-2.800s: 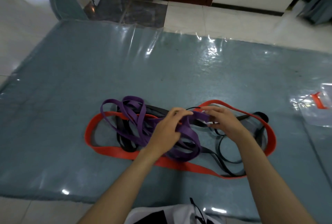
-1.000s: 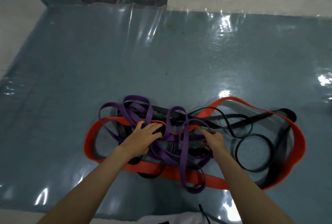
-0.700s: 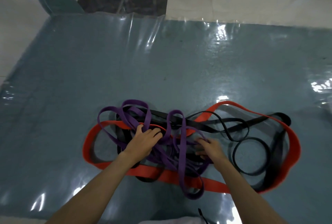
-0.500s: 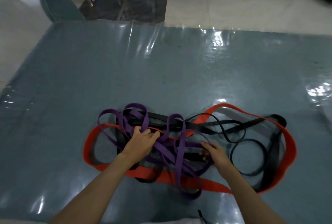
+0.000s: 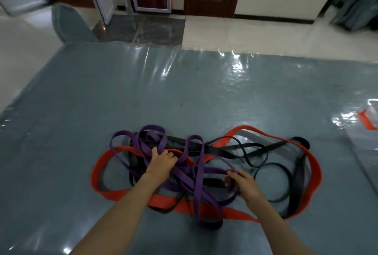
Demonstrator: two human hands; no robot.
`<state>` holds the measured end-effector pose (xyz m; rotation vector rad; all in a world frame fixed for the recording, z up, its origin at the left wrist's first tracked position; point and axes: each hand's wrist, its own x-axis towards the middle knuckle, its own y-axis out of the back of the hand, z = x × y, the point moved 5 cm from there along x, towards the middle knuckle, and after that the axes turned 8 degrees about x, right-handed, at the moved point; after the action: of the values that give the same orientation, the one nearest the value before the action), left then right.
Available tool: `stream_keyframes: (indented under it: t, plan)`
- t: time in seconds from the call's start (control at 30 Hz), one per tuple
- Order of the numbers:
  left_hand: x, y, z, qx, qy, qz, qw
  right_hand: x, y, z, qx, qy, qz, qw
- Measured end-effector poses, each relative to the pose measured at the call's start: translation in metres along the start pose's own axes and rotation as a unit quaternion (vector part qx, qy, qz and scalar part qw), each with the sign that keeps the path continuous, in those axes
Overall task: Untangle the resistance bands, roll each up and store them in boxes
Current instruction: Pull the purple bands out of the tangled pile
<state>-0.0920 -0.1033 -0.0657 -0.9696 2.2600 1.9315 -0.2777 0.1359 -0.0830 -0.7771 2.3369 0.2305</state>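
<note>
The knot of flat rubber resistance bands lay near the front edge of the plastic-covered grey tabletop (image 5: 143,95), a narrow purple band (image 5: 197,175) looped through a wide orange-red band (image 5: 163,201) and thinner black bands (image 5: 272,173). The left hand (image 5: 161,162) rested on the heap's middle, fingers curled into purple and black strands, while the right hand (image 5: 243,183) pinched a purple loop just beside it. Untangling looked barely begun; the next move probably called for lifting that purple loop clear of the others.
</note>
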Motion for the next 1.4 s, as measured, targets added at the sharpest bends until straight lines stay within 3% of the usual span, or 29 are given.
stream_keyframes:
  t: [0.1, 0.3, 0.5, 0.63, 0.73, 0.83, 0.9, 1.0, 1.13, 1.3, 1.4]
  plan:
    - [-0.006, 0.005, -0.009, 0.019, -0.021, 0.018, 0.999, -0.006, 0.006, -0.001, 0.016, -0.004, -0.007, 1.000]
    - [-0.025, 0.035, -0.038, -0.019, -0.025, 0.128, 0.991, -0.007, 0.013, -0.011, 0.011, 0.015, 0.013, 1.000]
    - [-0.046, 0.083, -0.061, -0.071, -0.049, 0.212, 0.974, -0.018, -0.009, -0.061, -0.103, 0.134, 0.008, 0.986]
    - [-0.057, 0.119, -0.064, -0.088, -0.064, 0.251, 0.962, -0.046, -0.043, -0.122, -0.224, 0.326, 0.015, 0.918]
    - [-0.061, 0.144, -0.068, -0.094, -0.068, 0.276, 0.954, -0.076, -0.085, -0.156, -0.276, 0.437, -0.082, 0.852]
    - [-0.066, 0.172, -0.068, -0.124, -0.075, 0.282, 0.948, -0.098, -0.125, -0.175, -0.339, 0.478, -0.177, 0.791]
    - [-0.070, 0.192, -0.069, -0.162, -0.081, 0.285, 0.941, -0.106, -0.144, -0.184, -0.347, 0.485, -0.215, 0.773]
    - [-0.077, 0.222, -0.078, -0.223, -0.087, 0.287, 0.927, -0.111, -0.158, -0.205, -0.316, 0.484, -0.202, 0.790]
    - [-0.082, 0.245, -0.083, -0.312, -0.107, 0.267, 0.905, -0.118, -0.163, -0.234, -0.333, 0.537, -0.145, 0.761]
    - [-0.083, 0.256, -0.091, -0.374, -0.102, 0.261, 0.884, -0.115, -0.153, -0.252, -0.261, 0.476, -0.195, 0.817]
    - [-0.082, 0.257, -0.095, -0.400, -0.100, 0.268, 0.870, -0.119, -0.149, -0.261, -0.193, 0.475, -0.219, 0.830]
